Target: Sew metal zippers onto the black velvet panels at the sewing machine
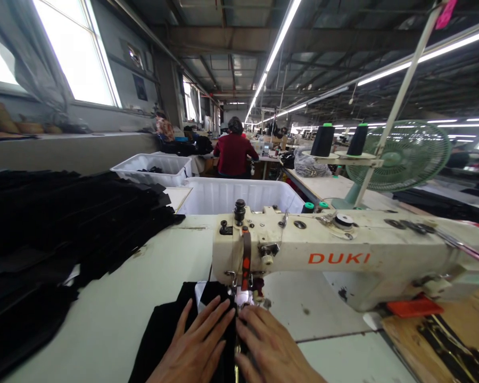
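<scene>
1. Head view, far left: a stack point(56, 229) of black cut pieces lies spread wide on the tabletop point(115, 298). Whether any of them are sewn cannot be told.
2. Behind it stand two white bins. The far bin point(155, 167) has a few dark pieces in it. The near bin point(239, 194) sits just behind the machine, and what is in it is hidden. Further back a person point(234, 154) in red sits at another place, back turned.
3. The left hand point(195, 346) lies flat on the cloth point(163, 330), fingers spread and pointing toward the needle. Its grip is wide and closes on nothing, only pressing down.
4. The cloth is black and lies at the near edge of the tabletop, with its far end under the foot point(243, 295) of the machine point(343, 255). A white bit shows at that end.
5. The right hand point(271, 351) meets the left at the fingertips, just right of the foot's line. It is flat too, its grip wide and holding nothing.
6. By how it lies, the cloth is set in place under the foot. Most of its length is on the near side of the needle, so the seam looks close to its start, with nearly all of it left. Whether the needle is running cannot be told.
7. Right of the hands, two black cones point(323, 139) stand on a rack above the machine, with a green fan point(407, 154) beside them, well apart from the hands. A wooden board point(443, 335) lies at the far right.
</scene>
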A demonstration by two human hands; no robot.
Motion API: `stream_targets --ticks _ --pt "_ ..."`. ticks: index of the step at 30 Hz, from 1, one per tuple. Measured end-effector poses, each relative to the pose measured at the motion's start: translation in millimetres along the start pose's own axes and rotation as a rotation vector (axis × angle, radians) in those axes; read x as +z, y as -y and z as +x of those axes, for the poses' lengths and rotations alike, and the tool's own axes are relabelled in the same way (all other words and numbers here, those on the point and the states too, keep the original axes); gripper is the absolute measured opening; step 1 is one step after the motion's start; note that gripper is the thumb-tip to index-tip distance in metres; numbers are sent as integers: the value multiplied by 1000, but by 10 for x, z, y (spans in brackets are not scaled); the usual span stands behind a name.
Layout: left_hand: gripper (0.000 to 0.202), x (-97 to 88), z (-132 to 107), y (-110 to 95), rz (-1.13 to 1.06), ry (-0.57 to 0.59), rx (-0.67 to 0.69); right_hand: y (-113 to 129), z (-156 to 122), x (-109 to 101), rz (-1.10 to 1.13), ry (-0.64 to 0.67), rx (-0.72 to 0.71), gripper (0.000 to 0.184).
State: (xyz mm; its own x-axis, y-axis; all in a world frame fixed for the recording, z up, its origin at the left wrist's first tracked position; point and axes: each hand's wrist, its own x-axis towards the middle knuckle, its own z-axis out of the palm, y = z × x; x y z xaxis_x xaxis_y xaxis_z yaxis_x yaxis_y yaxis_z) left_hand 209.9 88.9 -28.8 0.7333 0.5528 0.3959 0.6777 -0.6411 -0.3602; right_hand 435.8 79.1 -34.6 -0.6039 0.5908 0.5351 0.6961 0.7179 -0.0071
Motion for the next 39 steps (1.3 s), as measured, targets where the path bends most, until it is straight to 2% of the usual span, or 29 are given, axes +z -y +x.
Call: stream_targets --ticks 6,15,18,22,24,27,32,36,39 --pt "47 -67 -49 12 -43 -21 3 -14 -22 46 -50 -57 -17 41" --pt "48 -101 -4 35 -63 -20 26 -32 -22 88 -4 33 -17 44" --pt "50 -161 31 23 -42 -38 14 -51 -30 93 75 83 10 44" --pt "54 -233 53 18 -46 -37 -7 -88 -23 109 234 111 117 33" --pt "57 -228 35 23 -53 -30 -19 -105 -13 132 193 98 144 37" --pt "58 -174 -4 43 -71 -31 -21 -125 4 175 97 93 100 41" --pt "57 -109 21 112 -95 -37 -4 -162 60 237 22 -29 48 43" --pt "59 -96 85 152 -96 -18 -37 -181 125 271 -3 53 96 51" --pt "57 -85 106 162 -149 -33 -2 -176 144 284 11 67 105 53"
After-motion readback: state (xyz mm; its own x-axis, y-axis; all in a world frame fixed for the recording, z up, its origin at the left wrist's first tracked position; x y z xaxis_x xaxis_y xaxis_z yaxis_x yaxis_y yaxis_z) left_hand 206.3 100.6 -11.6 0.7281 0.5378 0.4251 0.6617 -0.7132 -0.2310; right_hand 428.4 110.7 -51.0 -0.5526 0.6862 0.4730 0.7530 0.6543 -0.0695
